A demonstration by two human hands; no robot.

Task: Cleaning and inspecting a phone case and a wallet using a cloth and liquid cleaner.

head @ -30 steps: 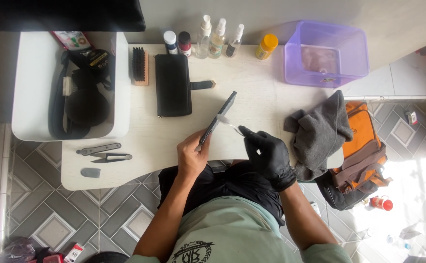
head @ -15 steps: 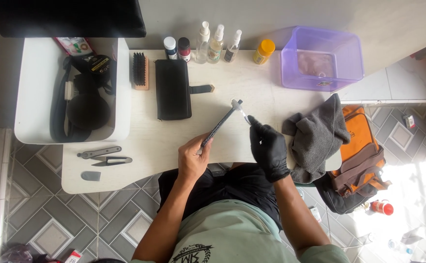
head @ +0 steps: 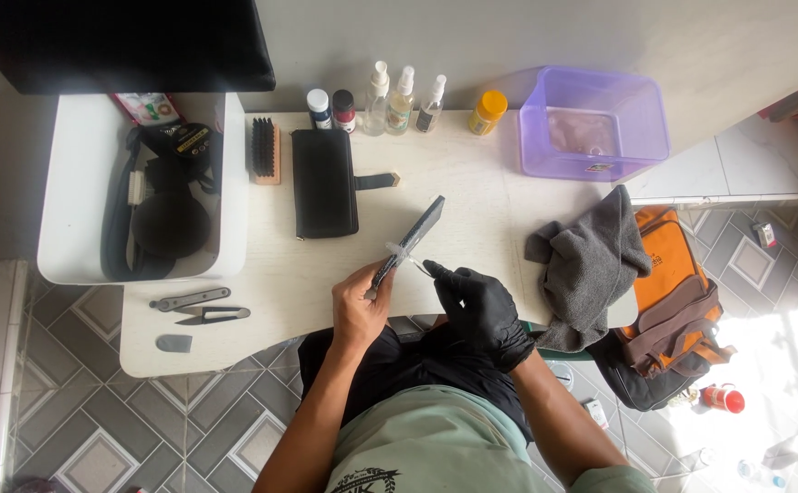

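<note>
My bare left hand (head: 361,304) grips the near end of a thin dark strap-like strip (head: 414,240) that points up and to the right over the white table (head: 472,201). My right hand (head: 477,306), in a black glove, pinches a small thin white tool (head: 414,264) whose tip touches the strip near its middle. Both hands are close together at the table's front edge, above my lap.
A black wallet (head: 324,181) and a brush (head: 265,151) lie at the back left, with several small bottles (head: 390,100) and a purple tub (head: 595,132) behind. A grey cloth (head: 589,265) drapes the right edge over an orange bag (head: 677,301). Snips (head: 203,306) lie front left beside a white bin (head: 79,192).
The dark strip has tilted and shifted slightly between frames. My gloved right hand has moved in closer to my left hand, with the small white tool now against the strip.
</note>
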